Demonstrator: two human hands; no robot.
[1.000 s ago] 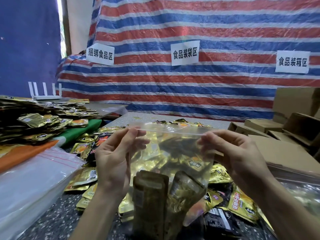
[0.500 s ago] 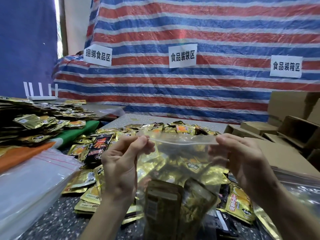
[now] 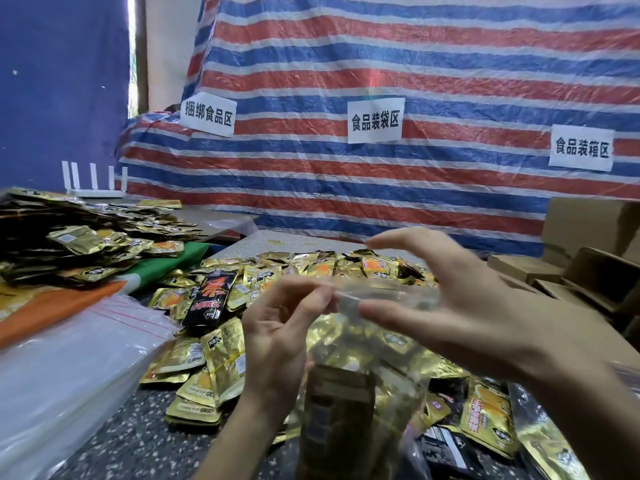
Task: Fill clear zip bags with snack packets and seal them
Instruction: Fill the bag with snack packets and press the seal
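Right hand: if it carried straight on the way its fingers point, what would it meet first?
Probably the left hand, which pinches the top edge of the zip bag; depth is unclear.

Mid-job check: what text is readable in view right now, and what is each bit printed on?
"捆绑食品区": left sign on the tarp.
"食品装袋区": middle sign.
"食品装箱区": right sign.
Too blurred to read: red characters on the black packet; print on the gold packets, loose or in the zip bag.
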